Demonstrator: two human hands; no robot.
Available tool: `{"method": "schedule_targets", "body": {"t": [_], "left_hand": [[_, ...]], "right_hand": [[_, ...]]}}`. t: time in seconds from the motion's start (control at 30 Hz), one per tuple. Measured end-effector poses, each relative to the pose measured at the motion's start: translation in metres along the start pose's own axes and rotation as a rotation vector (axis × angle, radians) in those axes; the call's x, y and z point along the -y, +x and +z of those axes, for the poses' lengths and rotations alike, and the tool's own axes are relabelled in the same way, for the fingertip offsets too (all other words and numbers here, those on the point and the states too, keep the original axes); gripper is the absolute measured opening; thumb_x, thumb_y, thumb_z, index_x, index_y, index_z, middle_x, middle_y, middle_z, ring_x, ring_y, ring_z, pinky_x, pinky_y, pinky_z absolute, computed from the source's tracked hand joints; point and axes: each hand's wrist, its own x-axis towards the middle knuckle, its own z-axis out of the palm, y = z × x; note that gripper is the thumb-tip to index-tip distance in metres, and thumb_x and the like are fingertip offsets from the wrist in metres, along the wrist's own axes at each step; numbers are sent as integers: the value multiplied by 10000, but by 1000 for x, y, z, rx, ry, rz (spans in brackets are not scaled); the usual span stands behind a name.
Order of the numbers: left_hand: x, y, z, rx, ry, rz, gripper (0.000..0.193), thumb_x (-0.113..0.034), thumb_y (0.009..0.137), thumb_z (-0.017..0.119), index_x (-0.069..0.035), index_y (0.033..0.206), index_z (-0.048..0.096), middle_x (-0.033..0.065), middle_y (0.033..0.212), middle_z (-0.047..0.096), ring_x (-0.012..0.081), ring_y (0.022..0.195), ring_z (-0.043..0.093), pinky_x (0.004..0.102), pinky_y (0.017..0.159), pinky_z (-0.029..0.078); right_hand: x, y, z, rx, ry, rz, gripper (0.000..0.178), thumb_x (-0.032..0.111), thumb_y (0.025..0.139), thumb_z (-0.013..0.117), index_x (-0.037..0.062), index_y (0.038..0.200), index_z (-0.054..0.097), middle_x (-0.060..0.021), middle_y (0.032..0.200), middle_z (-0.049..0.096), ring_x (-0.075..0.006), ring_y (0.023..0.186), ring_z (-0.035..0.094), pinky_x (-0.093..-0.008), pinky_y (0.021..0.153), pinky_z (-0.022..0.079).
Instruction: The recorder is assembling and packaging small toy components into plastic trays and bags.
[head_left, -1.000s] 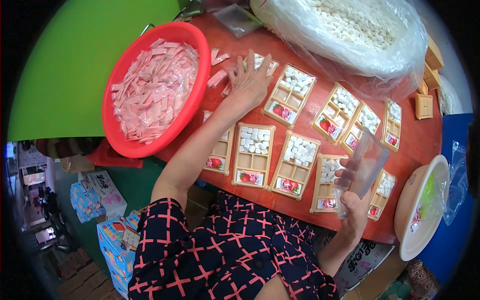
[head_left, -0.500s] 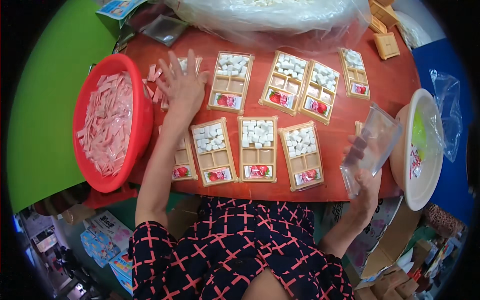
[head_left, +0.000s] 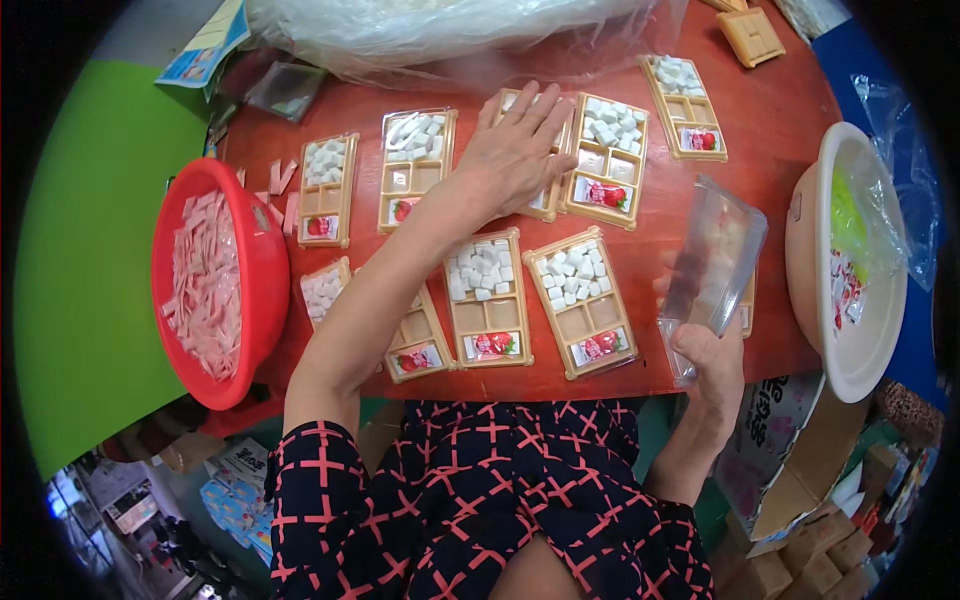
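My left hand [head_left: 510, 155] lies palm down, fingers stretched, over a tan compartment tray [head_left: 545, 200] in the far row, hiding most of it. Closed around clear plastic lids [head_left: 725, 235], seemingly stacked, is my right hand [head_left: 712, 360] at the table's right. A tan edge of another tray [head_left: 748, 300] peeks out behind them. Close beside the left hand sits a tray [head_left: 606, 160] holding white cubes and a strawberry-printed packet. Several similar trays stand in two rows, among them a near one [head_left: 488, 298]. A glossy clear cover shows on one far tray [head_left: 418, 165].
A red basin [head_left: 268, 290] of pink wrapped strips stands left, with loose strips [head_left: 283, 178] beside it. At right is a cream basin [head_left: 810, 225] containing packets and plastic. A big clear bag [head_left: 450, 45] fills the back; tan trays [head_left: 750, 38] lie at the far right.
My left hand has moved right, from the leftmost far tray to one in the middle of the far row. My right hand still grips the lids. The whole view has shifted slightly.
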Motion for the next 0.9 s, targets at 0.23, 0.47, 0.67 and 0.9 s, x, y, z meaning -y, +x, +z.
{"method": "schedule_targets", "body": {"t": [0.23, 0.47, 0.67, 0.9], "left_hand": [[1, -32, -6, 29, -9, -41, 613, -409, 886, 380, -30, 1346, 238, 166, 1394, 244, 314, 1294, 219, 473, 1042, 165], [-7, -31, -10, 18, 48, -94, 590, -336, 887, 428, -90, 1370, 193, 138, 1423, 178, 295, 1325, 136, 435, 1063, 104], [-54, -37, -72, -198, -637, -160, 346, -221, 826, 575, -11, 1097, 527, 177, 1122, 525, 271, 1037, 510, 381, 876, 405], [-93, -61, -74, 55, -1831, -297, 85, -57, 800, 597, 8, 855, 584, 13, 744, 589, 47, 672, 535, 200, 604, 454]], "right_hand": [[0, 7, -5, 13, 31, 6, 825, 285, 564, 730, 14, 1252, 362, -98, 1129, 487, -162, 966, 509, -284, 829, 402], [1, 9, 1, 51, -12, -41, 779, 242, 599, 695, 5, 1257, 353, -112, 1096, 508, -173, 965, 513, -293, 832, 403], [6, 12, 22, 137, 84, -1, 759, 291, 614, 729, -5, 1225, 388, -117, 1058, 532, -172, 921, 539, -274, 787, 433], [-3, 9, 45, 353, 107, 101, 959, 524, 469, 804, -25, 1153, 415, -46, 987, 509, -118, 899, 509, -245, 748, 423]]}}
